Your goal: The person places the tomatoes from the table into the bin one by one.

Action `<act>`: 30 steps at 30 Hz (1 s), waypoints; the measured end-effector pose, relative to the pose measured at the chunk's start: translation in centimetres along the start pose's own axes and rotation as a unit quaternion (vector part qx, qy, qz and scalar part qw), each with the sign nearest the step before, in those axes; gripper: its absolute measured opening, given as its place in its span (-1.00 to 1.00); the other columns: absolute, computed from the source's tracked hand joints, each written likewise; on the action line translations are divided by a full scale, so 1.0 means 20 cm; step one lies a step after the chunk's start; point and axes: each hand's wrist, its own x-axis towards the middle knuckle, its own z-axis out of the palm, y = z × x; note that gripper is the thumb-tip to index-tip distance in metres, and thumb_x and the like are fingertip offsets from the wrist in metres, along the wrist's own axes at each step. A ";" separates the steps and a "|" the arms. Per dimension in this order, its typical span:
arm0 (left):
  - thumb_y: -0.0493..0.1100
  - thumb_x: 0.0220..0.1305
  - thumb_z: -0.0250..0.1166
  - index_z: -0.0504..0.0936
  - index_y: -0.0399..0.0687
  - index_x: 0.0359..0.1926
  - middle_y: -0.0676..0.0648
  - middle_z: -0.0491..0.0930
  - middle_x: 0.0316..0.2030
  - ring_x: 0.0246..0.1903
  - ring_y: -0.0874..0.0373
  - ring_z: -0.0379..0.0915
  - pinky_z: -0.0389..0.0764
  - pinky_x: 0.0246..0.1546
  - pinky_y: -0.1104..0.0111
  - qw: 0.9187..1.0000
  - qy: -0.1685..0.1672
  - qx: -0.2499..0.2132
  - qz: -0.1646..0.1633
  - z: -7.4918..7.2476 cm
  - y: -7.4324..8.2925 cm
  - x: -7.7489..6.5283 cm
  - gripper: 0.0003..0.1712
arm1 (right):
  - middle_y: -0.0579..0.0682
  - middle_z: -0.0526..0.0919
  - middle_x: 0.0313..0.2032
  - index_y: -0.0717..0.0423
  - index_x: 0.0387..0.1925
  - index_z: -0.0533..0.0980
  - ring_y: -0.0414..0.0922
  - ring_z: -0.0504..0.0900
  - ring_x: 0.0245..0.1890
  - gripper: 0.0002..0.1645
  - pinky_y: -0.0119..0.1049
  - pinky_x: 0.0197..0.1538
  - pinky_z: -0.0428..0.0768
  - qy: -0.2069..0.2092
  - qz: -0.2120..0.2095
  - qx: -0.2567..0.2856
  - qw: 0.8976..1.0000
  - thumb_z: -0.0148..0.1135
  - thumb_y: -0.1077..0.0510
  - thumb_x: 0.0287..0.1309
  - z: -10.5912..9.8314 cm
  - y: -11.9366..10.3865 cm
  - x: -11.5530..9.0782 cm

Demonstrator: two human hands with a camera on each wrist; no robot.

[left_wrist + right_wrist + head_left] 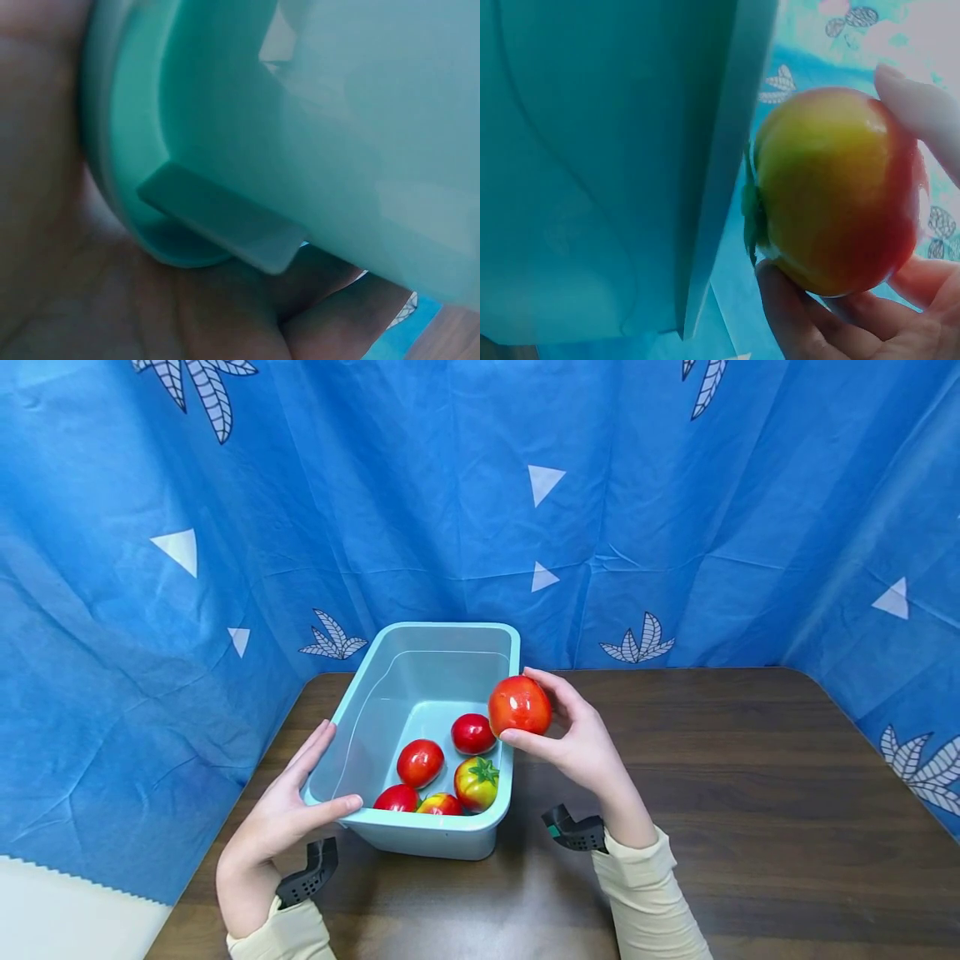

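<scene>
A light blue plastic bin stands on the table, with several shiny tomatoes inside; one is yellow and red with a green leafy top. My left hand holds the bin's near left corner, its thumb over the front rim and its fingers along the left side. In the left wrist view, those fingers lie under the rim. Just above the bin's right rim, my right hand grips a large red tomato between thumb and fingers. The right wrist view shows this tomato's yellow-green side and green calyx, facing the bin wall.
The dark wooden table extends to the right of the bin. A blue curtain with leaf and triangle prints hangs behind and along both sides. A black wrist device sits on each arm.
</scene>
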 end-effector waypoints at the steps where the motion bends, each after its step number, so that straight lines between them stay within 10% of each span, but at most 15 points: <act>1: -0.07 0.06 0.40 -0.08 0.12 0.48 -0.07 -0.21 0.46 0.32 -0.26 -0.17 0.29 0.00 -0.31 1.000 0.000 0.001 -0.001 0.00 0.00 0.00 0.08 | -0.11 0.40 0.17 -0.15 0.28 0.31 -0.05 0.41 0.08 -0.14 -0.13 -0.14 0.62 -0.001 -0.002 0.000 1.000 0.47 0.06 -0.08 0.01 0.00 0.00; 30: -0.08 0.03 0.41 -0.09 0.13 0.48 -0.09 -0.21 0.46 0.33 -0.28 -0.17 0.22 0.00 -0.35 1.000 -0.003 0.008 -0.003 0.00 0.03 0.00 0.10 | -0.18 0.49 0.06 -0.26 0.22 0.34 -0.13 0.46 0.02 -0.22 -0.16 -0.16 0.62 -0.068 0.000 -0.041 0.997 0.44 -0.10 -0.08 0.17 -0.07 -0.05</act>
